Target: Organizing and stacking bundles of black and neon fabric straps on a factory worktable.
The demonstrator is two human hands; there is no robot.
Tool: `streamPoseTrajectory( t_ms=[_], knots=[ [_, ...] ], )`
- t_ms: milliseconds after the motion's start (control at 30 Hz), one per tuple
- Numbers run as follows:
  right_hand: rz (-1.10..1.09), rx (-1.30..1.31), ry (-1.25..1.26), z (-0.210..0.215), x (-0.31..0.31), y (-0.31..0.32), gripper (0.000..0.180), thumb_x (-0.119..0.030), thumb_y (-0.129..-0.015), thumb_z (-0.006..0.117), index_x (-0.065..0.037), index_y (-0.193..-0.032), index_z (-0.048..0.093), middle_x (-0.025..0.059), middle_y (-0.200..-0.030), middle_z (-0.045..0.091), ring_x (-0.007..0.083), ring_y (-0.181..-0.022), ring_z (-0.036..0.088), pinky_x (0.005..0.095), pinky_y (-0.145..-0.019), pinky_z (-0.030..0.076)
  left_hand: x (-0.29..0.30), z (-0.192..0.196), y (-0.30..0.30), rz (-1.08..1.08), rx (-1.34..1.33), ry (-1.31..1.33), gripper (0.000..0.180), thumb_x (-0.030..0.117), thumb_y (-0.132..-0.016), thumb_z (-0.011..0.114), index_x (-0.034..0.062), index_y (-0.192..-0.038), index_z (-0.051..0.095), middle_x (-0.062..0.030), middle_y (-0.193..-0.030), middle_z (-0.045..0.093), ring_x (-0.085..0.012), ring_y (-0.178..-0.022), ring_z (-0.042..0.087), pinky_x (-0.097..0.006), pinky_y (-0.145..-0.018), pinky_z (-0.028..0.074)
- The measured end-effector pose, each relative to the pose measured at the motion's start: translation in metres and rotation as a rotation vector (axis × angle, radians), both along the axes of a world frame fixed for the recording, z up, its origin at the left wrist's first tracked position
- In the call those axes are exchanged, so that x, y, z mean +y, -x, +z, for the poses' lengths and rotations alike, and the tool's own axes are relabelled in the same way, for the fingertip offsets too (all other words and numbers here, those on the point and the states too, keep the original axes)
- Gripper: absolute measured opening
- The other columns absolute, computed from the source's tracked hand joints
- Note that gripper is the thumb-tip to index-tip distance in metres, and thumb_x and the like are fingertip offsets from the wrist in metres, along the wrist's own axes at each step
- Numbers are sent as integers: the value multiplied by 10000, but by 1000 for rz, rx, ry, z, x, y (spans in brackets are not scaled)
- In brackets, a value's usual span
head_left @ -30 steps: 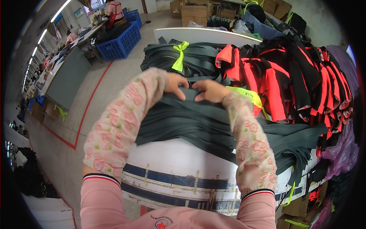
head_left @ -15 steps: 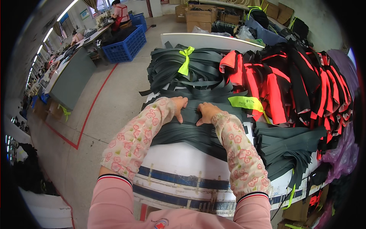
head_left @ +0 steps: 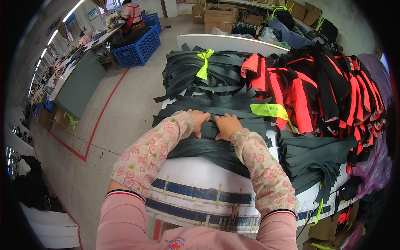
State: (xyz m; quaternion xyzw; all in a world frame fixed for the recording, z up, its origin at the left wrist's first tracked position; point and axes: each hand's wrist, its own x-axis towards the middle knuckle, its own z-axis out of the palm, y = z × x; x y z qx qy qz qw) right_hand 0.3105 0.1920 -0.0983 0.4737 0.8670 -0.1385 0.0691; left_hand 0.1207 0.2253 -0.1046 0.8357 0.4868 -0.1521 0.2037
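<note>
My left hand (head_left: 199, 120) and my right hand (head_left: 226, 126) lie side by side on a stack of dark grey fabric strips (head_left: 208, 143) on a white table (head_left: 200, 183). Both hands press down on the strips, fingers curled over the top layer. Floral sleeve covers wrap both forearms. A yellow-green tag (head_left: 269, 110) lies just right of my right hand.
A larger bundle of grey strips tied with a yellow-green bow (head_left: 204, 62) sits behind. Red-and-black garments (head_left: 316, 91) pile at the right. More grey strips (head_left: 316, 160) hang over the table's right edge. A blue crate (head_left: 139, 46) and a grey table (head_left: 79, 85) stand far left.
My hands have moved down from lifting the strips to resting flat on the stack, and my view has pulled back from the table.
</note>
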Motion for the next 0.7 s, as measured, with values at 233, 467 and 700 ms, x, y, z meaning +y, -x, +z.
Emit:
streamPoseTrajectory(
  t_ms=[233, 467, 700],
  knots=[
    [97, 46, -407, -6, -24, -7, 536, -263, -688, 828, -63, -1122, 586, 95, -1062, 648, 250, -1101, 567, 403, -899, 448, -16, 2, 5, -156, 7, -222, 680, 311, -667, 862, 80, -1215, 532, -121, -1174, 617, -313, -1141, 573, -435, -949, 445],
    [42, -3, -358, -3, -20, -13, 524, -246, -705, 813, -67, -1127, 557, 109, -954, 675, 264, -958, 669, 436, -823, 487, -33, 24, -9, 45, -58, -132, 618, 233, -709, 831, 72, -1217, 519, -174, -1097, 658, -355, -1065, 620, -420, -882, 490],
    [-52, 61, -14, 23, -15, -30, 516, -316, -698, 815, -64, -1118, 652, 110, -1058, 671, 322, -999, 657, 424, -903, 499, -37, 50, -26, -67, 118, -189, 482, 190, -724, 812, 90, -1158, 627, -117, -1139, 641, -299, -1109, 609, -397, -894, 496]
  ],
)
